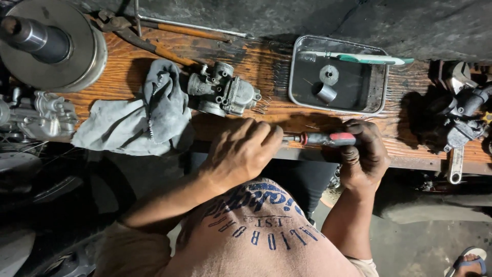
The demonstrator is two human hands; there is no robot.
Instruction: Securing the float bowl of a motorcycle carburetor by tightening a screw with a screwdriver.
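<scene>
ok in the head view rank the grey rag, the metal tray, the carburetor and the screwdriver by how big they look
1. grey rag
2. metal tray, close to the rag in spread, so that order is unsure
3. carburetor
4. screwdriver, partly hidden by both hands, so its true length is unclear

No packages, labels, signs or screens appear on the wooden workbench [246, 110] or around it. The only lettering in view is a blue printed design, arched lines over a straight row, on the front of the person's faded pinkish shirt [256, 231] at the bottom.
</scene>
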